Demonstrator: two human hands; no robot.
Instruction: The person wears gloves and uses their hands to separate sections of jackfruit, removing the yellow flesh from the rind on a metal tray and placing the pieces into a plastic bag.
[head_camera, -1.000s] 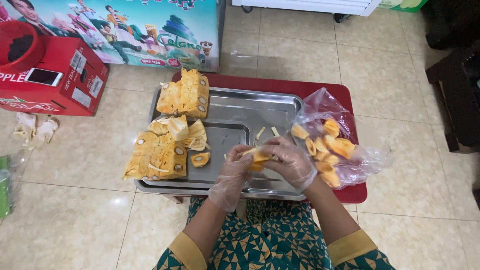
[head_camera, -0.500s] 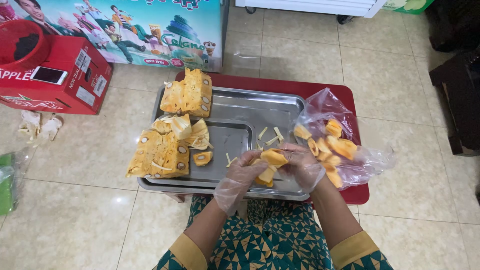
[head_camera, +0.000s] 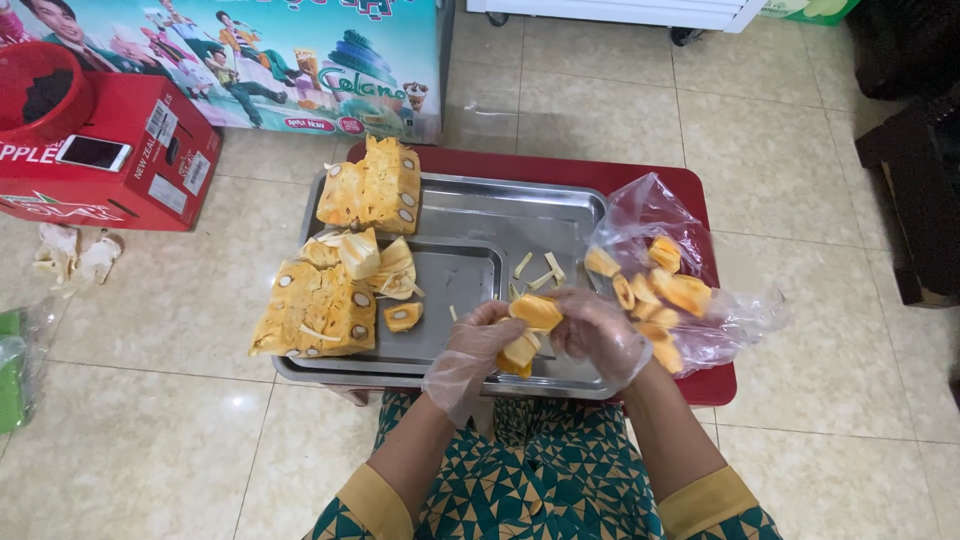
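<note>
Both gloved hands meet over the tray's (head_camera: 470, 205) near edge: the left hand (head_camera: 478, 345) and right hand (head_camera: 597, 335) pinch a jackfruit pod (head_camera: 530, 322) between them (fingers curled around it). Peeled pods fill the bag (head_camera: 655, 225) beside.
</note>
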